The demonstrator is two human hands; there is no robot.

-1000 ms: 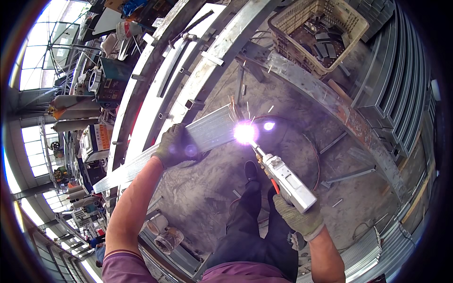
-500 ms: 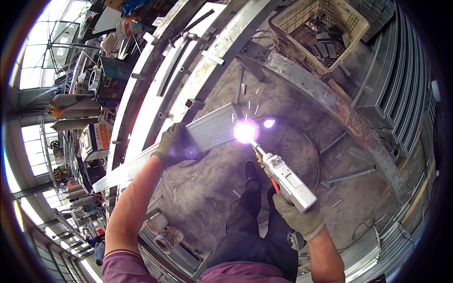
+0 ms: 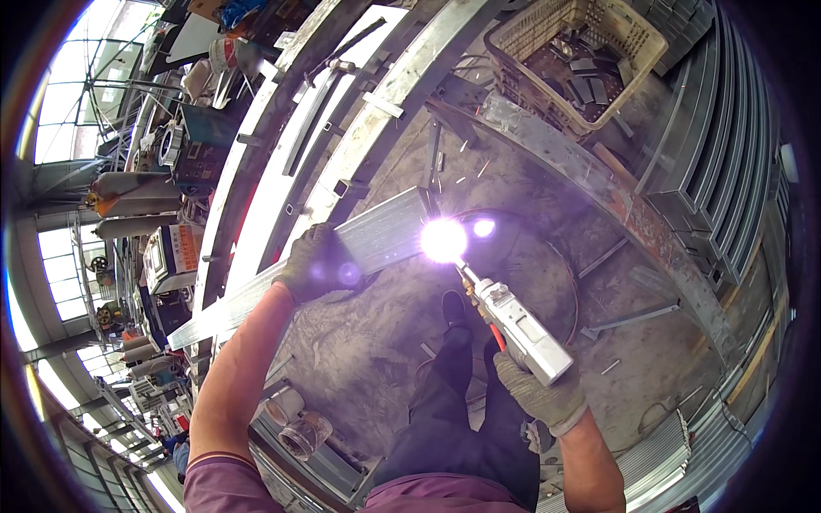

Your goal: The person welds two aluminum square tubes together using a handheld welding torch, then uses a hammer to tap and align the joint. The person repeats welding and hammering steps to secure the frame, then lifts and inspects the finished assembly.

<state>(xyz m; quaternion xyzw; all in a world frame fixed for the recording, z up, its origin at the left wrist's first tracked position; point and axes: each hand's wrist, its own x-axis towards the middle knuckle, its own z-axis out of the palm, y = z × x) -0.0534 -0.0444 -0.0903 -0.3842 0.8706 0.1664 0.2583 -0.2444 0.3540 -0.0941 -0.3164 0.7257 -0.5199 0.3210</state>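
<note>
My left hand (image 3: 312, 263), in a greenish work glove, is closed round a long rectangular metal tube (image 3: 389, 229) that slants up to the right. My gloved right hand (image 3: 543, 393) grips the rear of a white and silver welding torch (image 3: 523, 332). The torch's thin nozzle points up and left at the tube's right end. There a glaring white-violet arc (image 3: 444, 240) burns and hides the nozzle tip and the lower end corner. A few sparks fly above it.
A metal frame of long beams (image 3: 385, 111) stands at the far left, with a hammer (image 3: 342, 66) on it. A plastic crate (image 3: 577, 77) of metal offcuts is at far right, beside stacked metal profiles (image 3: 710, 171). Two buckets (image 3: 305, 433) stand at lower left. A hose (image 3: 571, 274) lies on the floor.
The glare at the tube's end looks larger and the sparks have shifted. Both hands, the tube and the torch stay almost where they were.
</note>
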